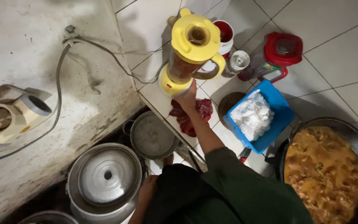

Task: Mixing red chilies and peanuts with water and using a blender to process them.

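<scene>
A yellow blender (191, 49) stands on the white tiled counter (146, 25). Its jug holds a reddish-brown mix, and the yellow lid has an open hole in the middle. My right hand (186, 98) reaches out in a dark green sleeve and grips the blender's yellow base from the near side. My left hand (147, 187) hangs low against dark cloth, beside a lidded steel pot (104, 177); its fingers are in shadow. A red crumpled bag (192, 115) lies on the tiles just under my right wrist.
A blue tub (280, 108) of white chunks sits right of my arm. A black wok (355, 145) of orange-yellow curry is at lower right. A red-lidded jar (279, 53), a small glass jar (237, 62) and a red-and-white cup (224, 34) stand behind the blender. A steel basin (152, 136), a cream appliance (15, 114) and its cable (58, 89) lie left.
</scene>
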